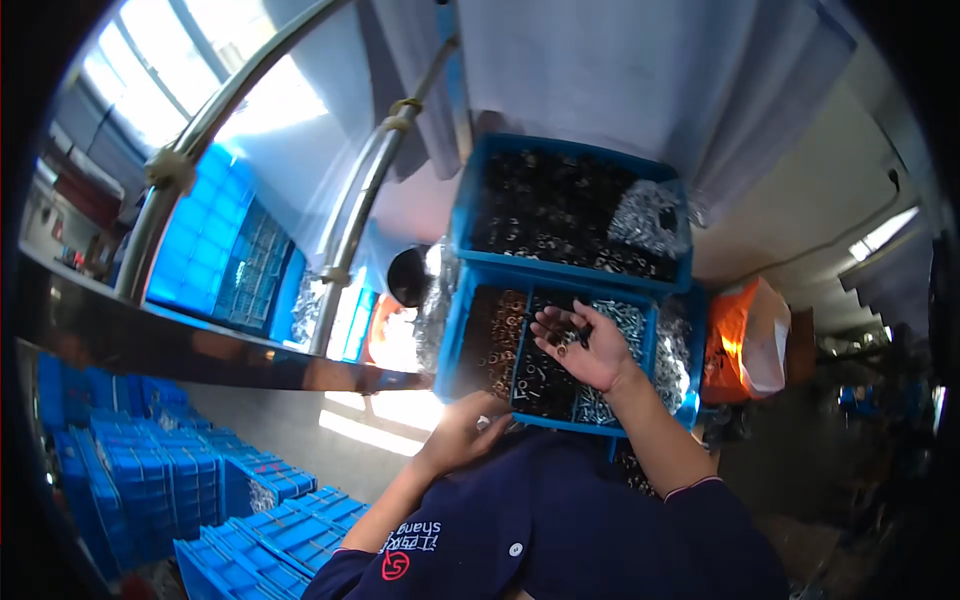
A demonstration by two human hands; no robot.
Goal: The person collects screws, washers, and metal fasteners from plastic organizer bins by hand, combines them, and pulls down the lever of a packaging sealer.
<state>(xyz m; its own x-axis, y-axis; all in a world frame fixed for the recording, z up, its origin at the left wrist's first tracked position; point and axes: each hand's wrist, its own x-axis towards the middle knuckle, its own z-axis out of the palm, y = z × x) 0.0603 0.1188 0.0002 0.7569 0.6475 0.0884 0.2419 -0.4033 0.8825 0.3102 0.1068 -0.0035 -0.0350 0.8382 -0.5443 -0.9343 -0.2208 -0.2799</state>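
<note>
My right hand (598, 355) is over the front blue bin (450, 345), palm up with fingers loosely cupped. It holds a few small black fasteners (584, 338) and what looks like a small ring; their exact kind is hard to make out. My left hand (472, 428) is at the bin's near-left edge, fingers curled together around a small whitish thing that I cannot name. The front bin is divided into compartments: copper-coloured rings (502, 330) at left, black fasteners (543, 385) in the middle, silver screws (628, 318) to the right.
Behind stands another blue bin (462, 225) with dark metal parts and a clear plastic bag (645, 218). An orange bag (735, 340) is at the right. Metal rails (360, 215) run along the left, with stacked blue crates (150, 460) on the floor below.
</note>
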